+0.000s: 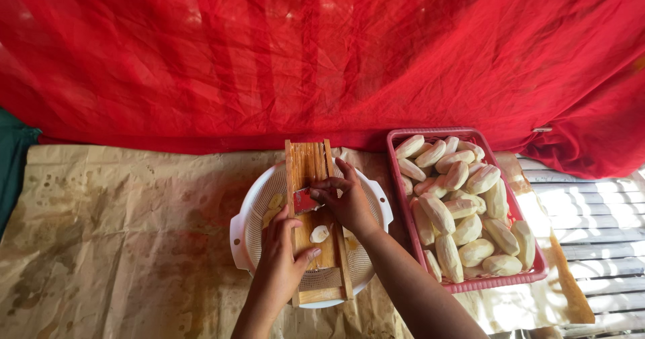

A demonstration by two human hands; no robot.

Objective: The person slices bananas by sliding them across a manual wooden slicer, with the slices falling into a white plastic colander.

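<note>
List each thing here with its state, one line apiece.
Wooden slicer board: lying flat across the colander.
White colander: a few slices inside.
Pale piece: resting on the board.
Pink basket: full of peeled pieces.
Left hand: gripping the board's edge.
Right hand: fingers on the blade.

Wooden slicer board (316,225): lower left rail covered by the left hand (281,262); blade area hidden under the right hand (346,201). Both forearms cut off at bottom edge. White colander (250,225): contents largely hidden beneath the board.
</note>
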